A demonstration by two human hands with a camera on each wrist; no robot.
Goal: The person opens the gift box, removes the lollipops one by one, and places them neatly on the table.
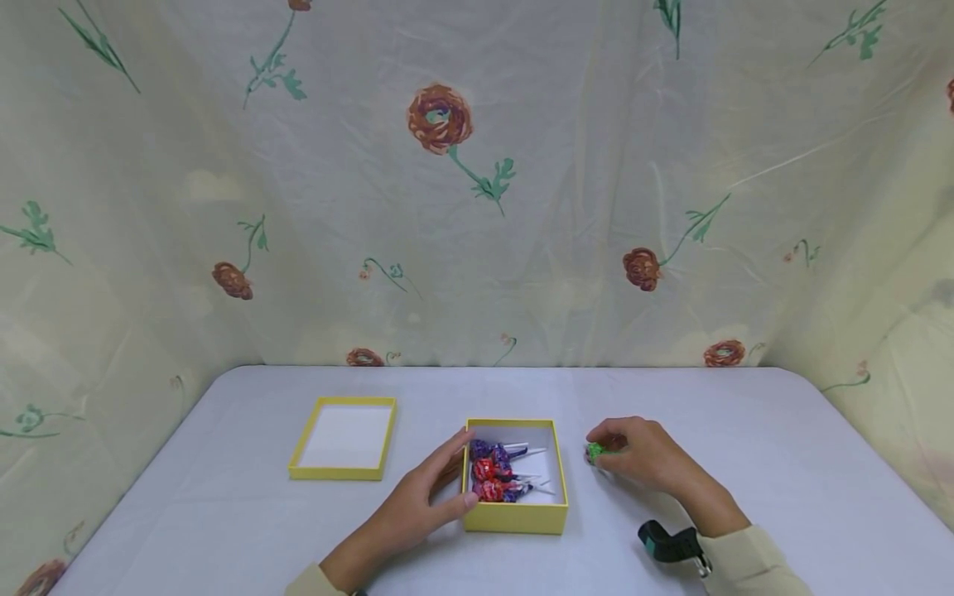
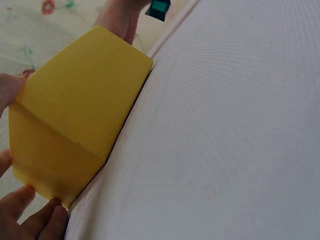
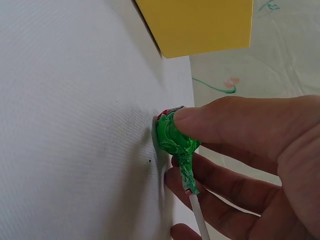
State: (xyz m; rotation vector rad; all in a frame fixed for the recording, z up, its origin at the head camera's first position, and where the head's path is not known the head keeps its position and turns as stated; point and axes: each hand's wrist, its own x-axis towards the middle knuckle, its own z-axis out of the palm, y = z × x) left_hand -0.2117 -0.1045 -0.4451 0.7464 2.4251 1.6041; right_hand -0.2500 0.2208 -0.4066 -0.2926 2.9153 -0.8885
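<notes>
My right hand pinches a green-wrapped lollipop by its wrapped head between thumb and fingers, low over the white table right of the box. Its white stick points down and back in the right wrist view. My left hand rests against the left side of an open yellow box, with the thumb at the front corner and the fingertips along the left wall. Inside the box lie several lollipops in purple wrappers and red wrappers, their white sticks pointing right.
A shallow yellow lid with a white inside lies left of the box. The white table ends at a flower-patterned curtain behind and at the sides. A black wrist device sits at the right sleeve.
</notes>
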